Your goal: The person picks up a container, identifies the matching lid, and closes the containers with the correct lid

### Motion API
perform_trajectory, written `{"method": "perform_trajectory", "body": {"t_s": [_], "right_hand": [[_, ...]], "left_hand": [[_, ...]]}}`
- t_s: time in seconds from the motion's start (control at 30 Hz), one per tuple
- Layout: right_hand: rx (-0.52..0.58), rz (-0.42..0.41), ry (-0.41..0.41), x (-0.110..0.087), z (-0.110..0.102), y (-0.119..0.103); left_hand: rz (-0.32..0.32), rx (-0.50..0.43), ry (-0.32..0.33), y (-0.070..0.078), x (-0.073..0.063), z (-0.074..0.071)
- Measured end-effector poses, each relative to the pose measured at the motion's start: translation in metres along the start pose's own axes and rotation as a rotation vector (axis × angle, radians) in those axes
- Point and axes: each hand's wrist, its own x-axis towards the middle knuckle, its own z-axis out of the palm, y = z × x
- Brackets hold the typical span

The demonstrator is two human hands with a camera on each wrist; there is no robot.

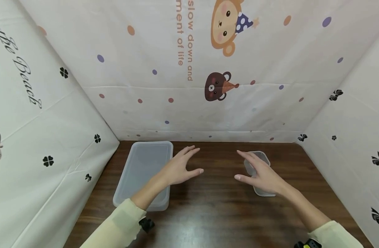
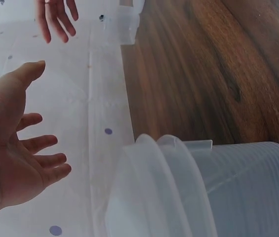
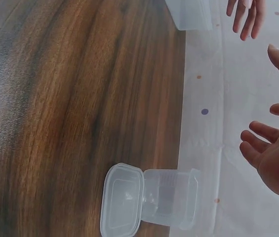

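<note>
My left hand (image 1: 178,167) is held over the table beside a large translucent plastic box (image 2: 248,182), fingers spread and nothing in it. The box stands at the left with its pale lid (image 1: 146,160) on top, and my left forearm crosses over its near part in the head view. My right hand (image 1: 264,175), also spread and holding nothing, is above a small clear tub (image 3: 166,197) at the right. In front of that tub is a small rounded lid (image 3: 122,197). In the head view my right hand partly hides both.
The dark wooden tabletop (image 1: 211,206) lies between the two containers. White printed cloth walls (image 1: 177,110) enclose it at the back and on both sides. Each wrist wears a dark strapped device, the left one (image 1: 146,224) just below the sleeve cuff.
</note>
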Motion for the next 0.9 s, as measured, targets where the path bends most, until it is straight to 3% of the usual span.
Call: {"method": "perform_trajectory", "body": {"t_s": [0.43, 0.9], "right_hand": [[0.021, 0.052, 0.006, -0.013, -0.010, 0.008], [-0.025, 0.040, 0.044, -0.028, -0.011, 0.016]], "left_hand": [[0.002, -0.024, -0.011, 0.004, -0.005, 0.010], [0.028, -0.063, -0.053, 0.009, -0.006, 0.026]]}}
